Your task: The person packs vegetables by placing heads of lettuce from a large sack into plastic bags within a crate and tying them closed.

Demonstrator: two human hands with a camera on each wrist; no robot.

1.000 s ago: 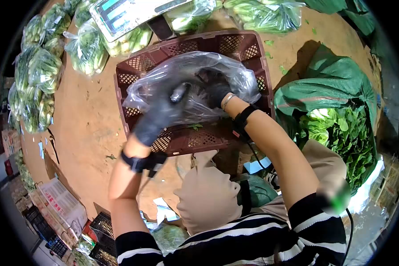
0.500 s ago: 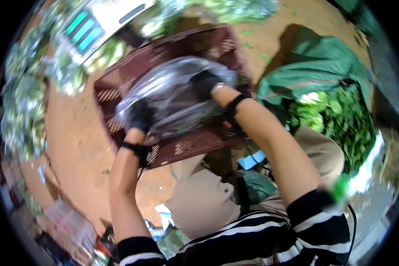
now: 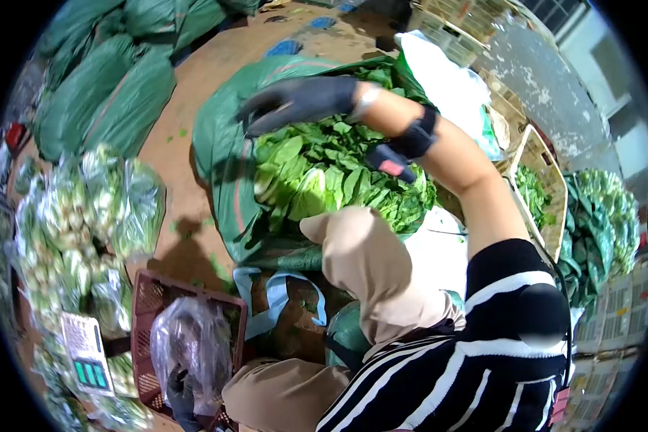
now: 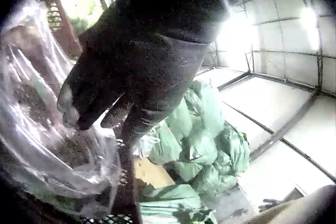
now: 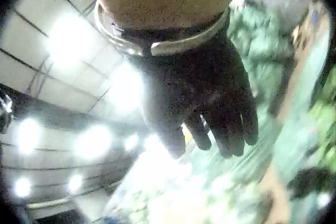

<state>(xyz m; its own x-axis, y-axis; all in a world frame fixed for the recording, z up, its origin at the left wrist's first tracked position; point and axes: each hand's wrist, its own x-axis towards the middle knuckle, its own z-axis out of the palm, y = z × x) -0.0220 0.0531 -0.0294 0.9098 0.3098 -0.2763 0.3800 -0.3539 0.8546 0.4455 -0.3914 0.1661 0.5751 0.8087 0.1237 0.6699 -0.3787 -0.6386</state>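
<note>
Over the open green sack of leafy greens, my gloved right hand hovers, fingers apart and holding nothing. The right wrist view also shows that hand with its fingers extended. At the lower left of the head view, a clear plastic bag lies in the maroon crate. My left hand is at the bag's near part. In the left wrist view the left hand is beside the clear bag, fingers extended downward; whether they grip the film is unclear.
Bagged vegetables and a scale stand left of the crate. Full green sacks lie at the upper left. Blue strips lie between crate and sack. A yellow crate of greens stands on the right.
The head view has swung to the right. My right hand has left the clear bag and moved over the green sack; my left hand has stayed by the bag in the crate.
</note>
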